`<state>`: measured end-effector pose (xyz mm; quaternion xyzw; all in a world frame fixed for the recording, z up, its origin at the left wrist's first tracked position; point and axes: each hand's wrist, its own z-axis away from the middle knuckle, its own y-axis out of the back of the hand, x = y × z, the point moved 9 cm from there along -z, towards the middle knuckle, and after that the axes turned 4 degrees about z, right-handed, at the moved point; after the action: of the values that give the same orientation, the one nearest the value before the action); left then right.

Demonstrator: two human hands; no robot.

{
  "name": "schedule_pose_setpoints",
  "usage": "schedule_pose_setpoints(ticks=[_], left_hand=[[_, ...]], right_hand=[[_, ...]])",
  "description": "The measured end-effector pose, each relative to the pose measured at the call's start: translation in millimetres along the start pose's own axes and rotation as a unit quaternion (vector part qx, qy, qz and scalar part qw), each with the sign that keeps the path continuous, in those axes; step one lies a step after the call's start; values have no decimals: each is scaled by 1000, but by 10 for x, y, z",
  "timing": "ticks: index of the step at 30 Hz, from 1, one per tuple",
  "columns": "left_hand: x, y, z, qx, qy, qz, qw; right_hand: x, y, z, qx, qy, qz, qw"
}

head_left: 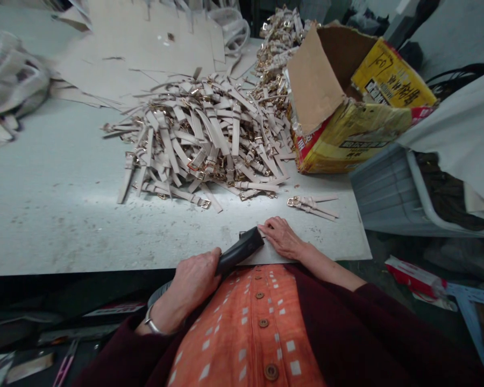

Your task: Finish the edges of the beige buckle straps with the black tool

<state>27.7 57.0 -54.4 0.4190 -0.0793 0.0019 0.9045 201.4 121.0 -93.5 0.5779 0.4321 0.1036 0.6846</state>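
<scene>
- Left hand (197,282): closed round the handle end of a black tool (242,250), at the near edge of the tabletop (64,215); a metal band circles the wrist.
- Black tool: tilted, its head over the tabletop just inside the near edge, pointing toward the right hand (283,237).
- Right hand: fingers bent and close together, fingertips at the tool's head; cannot tell whether they grip anything.
- Small buckle (242,234): partly visible just beyond the tool's head; the rest is hidden.
- Pile of straps (210,134): pale, with gold-coloured buckles, heaped across the middle of the tabletop, well in from the near edge.
- Loose straps (312,206): a few lying together between the pile and the near right corner.
- Cardboard box (347,134): yellow outside, open, at the right edge, beside the pile.
- Grey crate (379,188): just off the right edge.
- Pale sheets (133,45): lying toward the far edge, beyond the pile.
</scene>
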Motion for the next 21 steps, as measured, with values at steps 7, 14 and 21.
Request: schedule_pose_setpoints(ticks=[7,14,21], left_hand=[[113,84,-140,26,-6,5,1000],[-325,91,-69,50,33,41,997],[-480,-49,103,4,38,24,999]], right_hand=[[96,21,-32,16,-20,-44,999],[100,47,-25,58,-66,-59,994],[-22,50,64,95,-4,-10,995]])
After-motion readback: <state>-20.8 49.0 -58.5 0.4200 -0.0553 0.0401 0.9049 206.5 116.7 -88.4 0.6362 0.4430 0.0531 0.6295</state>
